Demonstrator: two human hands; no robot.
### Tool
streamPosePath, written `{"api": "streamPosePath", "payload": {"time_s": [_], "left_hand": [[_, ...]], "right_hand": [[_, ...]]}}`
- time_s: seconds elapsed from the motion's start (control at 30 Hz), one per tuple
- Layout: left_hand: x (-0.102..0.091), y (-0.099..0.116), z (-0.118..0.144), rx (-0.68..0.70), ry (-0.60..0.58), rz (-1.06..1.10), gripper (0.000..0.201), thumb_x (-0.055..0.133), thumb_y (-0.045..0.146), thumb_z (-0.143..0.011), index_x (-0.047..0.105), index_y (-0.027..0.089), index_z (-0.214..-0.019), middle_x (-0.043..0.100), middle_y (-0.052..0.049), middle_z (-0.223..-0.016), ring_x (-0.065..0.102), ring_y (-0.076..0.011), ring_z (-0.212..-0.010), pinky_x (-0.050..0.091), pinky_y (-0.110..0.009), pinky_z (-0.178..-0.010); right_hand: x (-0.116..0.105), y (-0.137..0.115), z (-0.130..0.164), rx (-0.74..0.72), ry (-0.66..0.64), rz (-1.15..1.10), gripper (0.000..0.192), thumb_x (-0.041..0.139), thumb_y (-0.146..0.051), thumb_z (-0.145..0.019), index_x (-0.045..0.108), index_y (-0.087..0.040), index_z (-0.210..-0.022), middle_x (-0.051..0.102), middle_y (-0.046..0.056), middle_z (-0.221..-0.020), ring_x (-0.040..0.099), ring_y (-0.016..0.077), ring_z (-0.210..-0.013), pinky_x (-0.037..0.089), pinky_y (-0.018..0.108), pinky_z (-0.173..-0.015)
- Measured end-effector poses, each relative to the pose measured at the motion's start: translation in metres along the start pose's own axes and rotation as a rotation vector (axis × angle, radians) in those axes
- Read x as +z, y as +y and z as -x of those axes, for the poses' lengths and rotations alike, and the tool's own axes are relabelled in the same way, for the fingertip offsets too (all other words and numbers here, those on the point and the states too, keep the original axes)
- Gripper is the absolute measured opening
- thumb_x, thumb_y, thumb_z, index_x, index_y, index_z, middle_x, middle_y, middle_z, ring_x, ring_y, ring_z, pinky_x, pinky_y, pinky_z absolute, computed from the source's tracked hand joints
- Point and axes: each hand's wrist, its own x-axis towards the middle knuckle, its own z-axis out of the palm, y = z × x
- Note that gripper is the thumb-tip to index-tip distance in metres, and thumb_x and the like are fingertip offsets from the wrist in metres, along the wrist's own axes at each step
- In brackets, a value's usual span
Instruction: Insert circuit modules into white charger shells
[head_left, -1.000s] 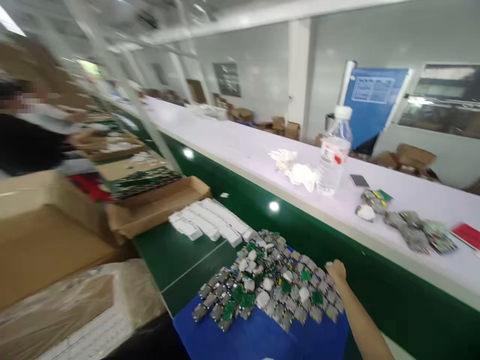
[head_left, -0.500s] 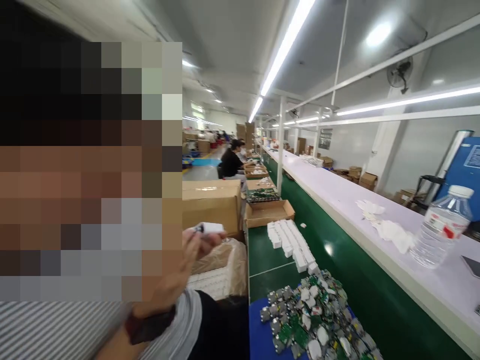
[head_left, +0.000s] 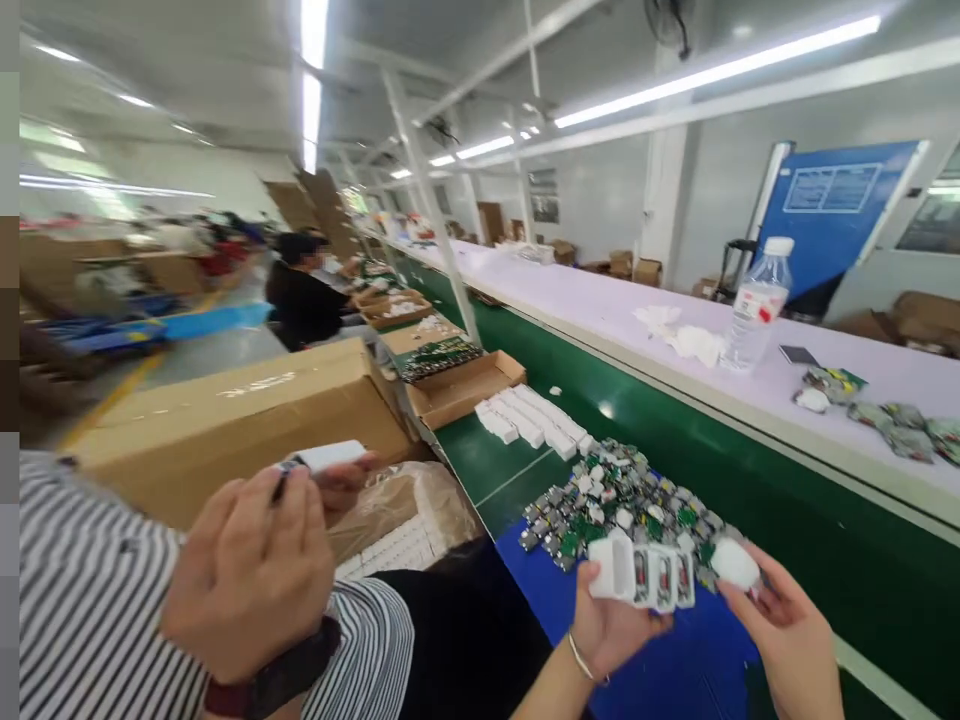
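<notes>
My left hand (head_left: 611,628) grips a row of white plastic casings (head_left: 645,574) with red-marked parts showing inside. Just to the right, my right hand (head_left: 786,632) pinches a single white cap (head_left: 735,562) close to the end of that row. Both hands hover over a blue mat (head_left: 675,670) near a heap of small green circuit boards (head_left: 622,492). At the left a co-worker in a striped shirt has a hand (head_left: 247,570) closed around a white part (head_left: 326,457).
Rows of white casings (head_left: 529,420) lie on the green belt (head_left: 480,462). Cardboard boxes (head_left: 225,410) stand at the left. A water bottle (head_left: 754,315), tissues (head_left: 686,335) and a phone (head_left: 799,354) sit on the white shelf (head_left: 600,300). Another person (head_left: 300,300) sits further along.
The view swung from the board heap to the left and back. My right hand was reaching into the heap; now both my hands are up holding white casings. The co-worker's hands came into view.
</notes>
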Motion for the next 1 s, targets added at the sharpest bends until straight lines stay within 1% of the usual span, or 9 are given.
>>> {"api": "streamPosePath", "payload": {"time_s": [0.07, 0.13, 0.3, 0.4, 0.47, 0.67, 0.77, 0.9, 1.0], "left_hand": [[-0.004, -0.017, 0.000, -0.086, 0.006, 0.115, 0.053, 0.066, 0.056, -0.062, 0.069, 0.020, -0.101, 0.068, -0.009, -0.107, 0.059, -0.0295, -0.100, 0.047, -0.037, -0.076], [-0.007, -0.015, 0.005, -0.080, 0.002, 0.170, 0.056, 0.066, 0.053, -0.061, 0.068, 0.018, -0.105, 0.066, -0.010, -0.112, 0.059, -0.0281, -0.101, 0.046, -0.035, -0.077], [-0.006, 0.003, 0.019, -0.025, -0.070, 0.101, 0.056, 0.066, 0.047, -0.063, 0.066, 0.013, -0.108, 0.068, -0.012, -0.107, 0.062, -0.0274, -0.094, 0.046, -0.037, -0.080], [-0.003, 0.001, 0.024, 0.016, -0.107, 0.099, 0.048, 0.066, 0.045, -0.063, 0.069, 0.015, -0.101, 0.072, -0.008, -0.096, 0.064, -0.0258, -0.086, 0.047, -0.037, -0.079], [-0.003, 0.000, 0.026, 0.027, -0.107, 0.108, 0.042, 0.067, 0.043, -0.064, 0.070, 0.017, -0.097, 0.072, -0.006, -0.090, 0.065, -0.0240, -0.081, 0.048, -0.035, -0.077], [-0.005, 0.002, 0.028, -0.046, -0.060, 0.199, 0.043, 0.069, 0.038, -0.060, 0.068, 0.012, -0.095, 0.072, -0.007, -0.087, 0.065, -0.0182, -0.076, 0.049, -0.023, -0.061], [-0.006, 0.002, 0.025, -0.030, -0.049, 0.203, 0.040, 0.069, 0.037, -0.059, 0.068, 0.012, -0.091, 0.071, -0.006, -0.083, 0.063, -0.0159, -0.070, 0.046, -0.020, -0.054], [-0.006, -0.001, 0.021, 0.009, -0.039, 0.150, 0.040, 0.069, 0.037, -0.059, 0.068, 0.011, -0.089, 0.070, -0.006, -0.081, 0.063, -0.0162, -0.070, 0.048, -0.022, -0.057], [-0.004, -0.003, 0.018, 0.031, -0.076, 0.134, 0.039, 0.068, 0.036, -0.060, 0.069, 0.010, -0.090, 0.071, -0.007, -0.079, 0.063, -0.0167, -0.069, 0.048, -0.024, -0.062]], "right_hand": [[0.009, -0.017, 0.005, -0.076, -0.064, -0.021, 0.057, 0.078, -0.034, -0.064, 0.062, -0.017, -0.116, 0.061, 0.011, -0.121, 0.063, 0.0271, -0.102, 0.058, 0.032, -0.082], [0.021, -0.029, 0.010, -0.202, -0.153, -0.015, 0.050, 0.074, -0.030, -0.070, 0.062, -0.021, -0.118, 0.055, 0.011, -0.126, 0.062, 0.0246, -0.103, 0.058, 0.030, -0.082], [0.043, -0.040, 0.033, -0.569, -0.398, 0.097, 0.049, 0.069, -0.017, -0.075, 0.059, -0.028, -0.122, 0.061, 0.008, -0.108, 0.065, 0.0181, -0.087, 0.059, 0.024, -0.064], [0.053, -0.044, 0.039, -0.844, -0.497, 0.259, 0.053, 0.073, -0.013, -0.071, 0.059, -0.028, -0.120, 0.066, 0.006, -0.103, 0.066, 0.0188, -0.088, 0.059, 0.026, -0.071], [0.059, -0.045, 0.038, -0.957, -0.549, 0.324, 0.051, 0.073, -0.015, -0.072, 0.059, -0.026, -0.119, 0.068, 0.007, -0.104, 0.066, 0.0204, -0.093, 0.058, 0.030, -0.080], [0.062, -0.045, 0.031, -1.085, -0.605, 0.476, 0.041, 0.064, -0.017, -0.081, 0.055, -0.020, -0.121, 0.065, 0.010, -0.113, 0.063, 0.0202, -0.103, 0.055, 0.033, -0.089], [0.059, -0.052, 0.033, -1.123, -0.628, 0.607, 0.036, 0.058, -0.019, -0.085, 0.054, -0.018, -0.121, 0.064, 0.011, -0.114, 0.062, 0.0199, -0.105, 0.055, 0.034, -0.091], [0.058, -0.063, 0.037, -1.187, -0.640, 0.738, 0.032, 0.053, -0.019, -0.089, 0.054, -0.014, -0.121, 0.065, 0.012, -0.113, 0.063, 0.0192, -0.103, 0.057, 0.031, -0.086], [0.059, -0.063, 0.036, -1.189, -0.629, 0.749, 0.039, 0.055, -0.020, -0.088, 0.052, -0.014, -0.126, 0.066, 0.011, -0.112, 0.064, 0.0199, -0.101, 0.057, 0.031, -0.086]]}}
